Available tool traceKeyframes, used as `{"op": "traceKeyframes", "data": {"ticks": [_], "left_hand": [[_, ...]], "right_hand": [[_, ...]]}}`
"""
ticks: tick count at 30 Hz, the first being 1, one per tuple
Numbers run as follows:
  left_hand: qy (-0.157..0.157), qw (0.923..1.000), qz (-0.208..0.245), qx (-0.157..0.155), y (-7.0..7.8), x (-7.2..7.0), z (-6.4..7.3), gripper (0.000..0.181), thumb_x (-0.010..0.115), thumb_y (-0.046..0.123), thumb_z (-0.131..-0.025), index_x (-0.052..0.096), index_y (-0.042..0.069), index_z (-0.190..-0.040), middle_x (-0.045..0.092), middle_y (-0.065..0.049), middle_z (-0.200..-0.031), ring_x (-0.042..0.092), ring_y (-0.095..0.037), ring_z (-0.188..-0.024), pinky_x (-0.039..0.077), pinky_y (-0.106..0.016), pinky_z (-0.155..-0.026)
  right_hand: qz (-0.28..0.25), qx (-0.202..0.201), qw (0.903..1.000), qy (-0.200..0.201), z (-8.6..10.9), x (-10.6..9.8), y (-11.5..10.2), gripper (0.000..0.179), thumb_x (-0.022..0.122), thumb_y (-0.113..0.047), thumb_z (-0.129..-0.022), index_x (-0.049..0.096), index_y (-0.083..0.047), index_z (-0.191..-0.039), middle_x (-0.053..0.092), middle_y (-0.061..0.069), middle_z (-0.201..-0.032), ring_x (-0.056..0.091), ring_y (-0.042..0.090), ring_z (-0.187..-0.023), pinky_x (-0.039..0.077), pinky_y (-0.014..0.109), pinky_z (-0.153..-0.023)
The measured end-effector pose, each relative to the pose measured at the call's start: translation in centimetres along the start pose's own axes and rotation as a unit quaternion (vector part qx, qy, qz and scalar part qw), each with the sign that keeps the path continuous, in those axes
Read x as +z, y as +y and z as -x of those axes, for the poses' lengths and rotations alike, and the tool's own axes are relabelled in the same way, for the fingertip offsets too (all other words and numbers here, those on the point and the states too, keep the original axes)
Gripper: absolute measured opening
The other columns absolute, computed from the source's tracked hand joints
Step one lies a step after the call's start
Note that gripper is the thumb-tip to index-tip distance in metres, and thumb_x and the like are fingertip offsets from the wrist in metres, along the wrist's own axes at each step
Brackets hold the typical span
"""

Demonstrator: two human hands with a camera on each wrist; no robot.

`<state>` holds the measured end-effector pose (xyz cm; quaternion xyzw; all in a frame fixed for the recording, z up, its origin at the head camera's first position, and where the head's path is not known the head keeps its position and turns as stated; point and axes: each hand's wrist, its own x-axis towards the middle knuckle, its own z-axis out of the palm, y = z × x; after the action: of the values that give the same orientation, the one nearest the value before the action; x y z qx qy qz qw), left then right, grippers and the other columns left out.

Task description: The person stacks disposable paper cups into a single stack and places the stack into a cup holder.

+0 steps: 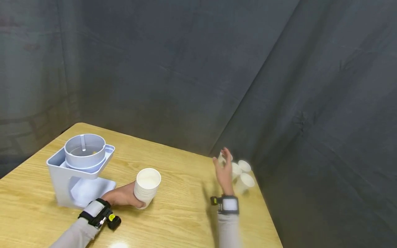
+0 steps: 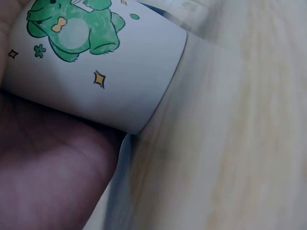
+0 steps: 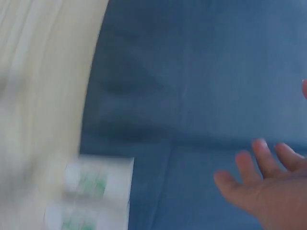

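My left hand [image 1: 125,195] grips a stack of white paper cups [image 1: 145,187] low on its side, over the table. In the left wrist view, a cup wall [image 2: 110,72] carries a green cartoon animal and small orange stars, with the palm against it. Toward the table's right edge, my right hand [image 1: 224,174] is raised, its fingers spread and relaxed. The right wrist view shows this hand [image 3: 273,191] with nothing in it. Several single paper cups [image 1: 246,180] stand just beyond and beside it, one partly hidden behind the fingers.
A pale grey plastic stand [image 1: 59,179] with a round open-topped bowl [image 1: 83,160] is on the left of the wooden table [image 1: 176,220]. Dark cloth [image 1: 173,75] hangs behind the table and along its right edge.
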<state>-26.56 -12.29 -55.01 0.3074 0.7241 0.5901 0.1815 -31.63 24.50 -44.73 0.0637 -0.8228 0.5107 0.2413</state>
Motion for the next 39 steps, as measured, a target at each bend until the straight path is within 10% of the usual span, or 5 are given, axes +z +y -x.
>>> {"op": "traceKeyframes", "data": {"ticks": [8, 18, 39], "left_hand": [[-0.002, 1.0000, -0.002, 0.002, 0.1, -0.1, 0.3, 0.084, 0.079, 0.010, -0.070, 0.032, -0.001, -0.139, 0.055, -0.013, -0.126, 0.052, -0.018, -0.113, 0.035, -0.038, -0.100], [-0.004, 1.0000, 0.000, -0.003, 0.5, -0.5, 0.5, 0.086, 0.078, 0.009, -0.069, 0.030, -0.001, -0.140, 0.054, -0.016, -0.127, 0.049, -0.026, -0.115, 0.034, -0.044, -0.100], [0.008, 0.9998, -0.015, -0.003, 0.4, -0.5, 0.4, 0.090, 0.080, 0.012, -0.069, 0.028, -0.001, -0.141, 0.052, -0.016, -0.130, 0.047, -0.025, -0.117, 0.033, -0.045, -0.102]], "right_hand": [[0.184, 0.094, 0.9770, 0.051, -0.6, -7.2, 5.9, 0.090, 0.073, -0.023, -0.080, 0.021, -0.009, -0.152, 0.017, 0.024, -0.154, 0.016, 0.045, -0.139, 0.021, 0.066, -0.108], [0.324, 0.199, 0.9246, -0.027, -0.1, -9.6, 10.3, 0.088, 0.058, -0.042, -0.090, 0.016, 0.006, -0.149, 0.010, 0.038, -0.151, 0.008, 0.058, -0.137, 0.008, 0.071, -0.108], [0.339, 0.169, 0.9227, -0.073, 1.0, -6.5, 7.7, 0.065, 0.067, -0.021, -0.080, 0.039, 0.012, -0.128, 0.040, 0.034, -0.126, 0.037, 0.051, -0.117, 0.030, 0.063, -0.098]]}}
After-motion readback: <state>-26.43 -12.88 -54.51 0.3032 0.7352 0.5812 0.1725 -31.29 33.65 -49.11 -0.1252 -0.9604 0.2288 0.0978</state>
